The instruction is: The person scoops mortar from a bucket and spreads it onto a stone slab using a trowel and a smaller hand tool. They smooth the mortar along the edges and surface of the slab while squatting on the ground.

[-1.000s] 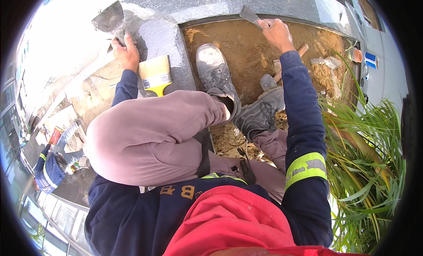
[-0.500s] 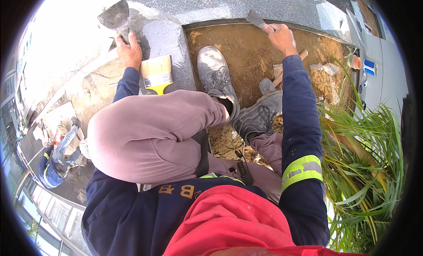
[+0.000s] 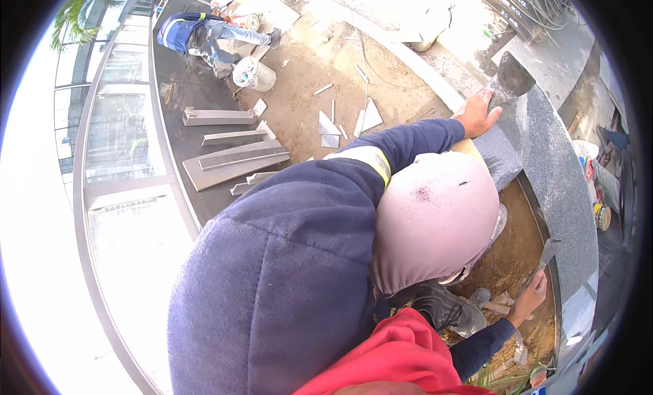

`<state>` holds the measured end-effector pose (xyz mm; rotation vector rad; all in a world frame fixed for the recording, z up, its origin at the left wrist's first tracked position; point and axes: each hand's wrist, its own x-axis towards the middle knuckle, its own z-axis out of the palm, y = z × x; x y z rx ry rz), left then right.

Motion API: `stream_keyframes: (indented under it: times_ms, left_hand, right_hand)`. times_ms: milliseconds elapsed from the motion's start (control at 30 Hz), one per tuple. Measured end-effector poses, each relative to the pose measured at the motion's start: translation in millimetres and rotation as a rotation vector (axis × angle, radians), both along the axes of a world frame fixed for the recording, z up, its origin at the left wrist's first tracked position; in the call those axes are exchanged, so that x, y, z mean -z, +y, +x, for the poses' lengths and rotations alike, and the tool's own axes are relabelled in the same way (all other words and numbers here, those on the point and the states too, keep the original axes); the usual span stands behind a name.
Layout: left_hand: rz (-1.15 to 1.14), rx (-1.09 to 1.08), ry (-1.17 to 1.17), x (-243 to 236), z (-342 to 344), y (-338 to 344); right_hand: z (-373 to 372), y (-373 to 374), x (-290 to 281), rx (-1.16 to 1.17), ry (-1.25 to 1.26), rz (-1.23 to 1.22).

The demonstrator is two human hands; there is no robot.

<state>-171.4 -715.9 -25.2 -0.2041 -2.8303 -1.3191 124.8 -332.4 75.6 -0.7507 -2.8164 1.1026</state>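
Observation:
My left hand (image 3: pixel 479 114) rests at the grey granite slab (image 3: pixel 500 153), thumb and fingers apart, beside a smear of grey powder or mortar. Just beyond its fingertips is a dark, curved, blade-like or bowl-like piece (image 3: pixel 515 75), whose kind I cannot make out. My right hand (image 3: pixel 530 298) grips a putty knife (image 3: pixel 546 254), its blade up against the granite kerb (image 3: pixel 571 198). Under that hand lies the sandy bed (image 3: pixel 507 255), with a wooden-handled tool (image 3: pixel 500 304) on it. My bent knee mostly hides a paintbrush (image 3: pixel 467 148), leaving only pale bristles showing.
A person (image 3: pixel 187 33) bends over at the upper left, near a whitish bucket (image 3: pixel 254 74). Long stone or metal pieces (image 3: pixel 224 117) and broken tile pieces (image 3: pixel 371 116) lie on the ground. Beyond the kerb stands a yellow-banded can (image 3: pixel 602 217).
The view has swung left, bringing the person, bucket and glass front more into sight. My right hand still holds the putty knife; my left hand stays by the dark piece.

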Motion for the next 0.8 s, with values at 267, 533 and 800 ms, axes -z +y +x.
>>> stream_keyframes:
  times_ms: [267, 533, 800]
  left_hand:
    - [0.167, -0.044, 0.177, -32.1, 15.8, 1.9]
    - [0.184, -0.026, 0.152, -43.9, 11.7, 8.1]
    - [0.180, -0.036, 0.111, -39.3, 14.3, 7.8]
  right_hand:
    - [-18.4, -11.2, -43.6, 0.109, 0.024, -0.169]
    - [-1.2, -18.7, -23.4, 0.209, 0.141, -0.158]
    - [-0.3, -17.2, -33.9, 0.202, 0.102, -0.223]
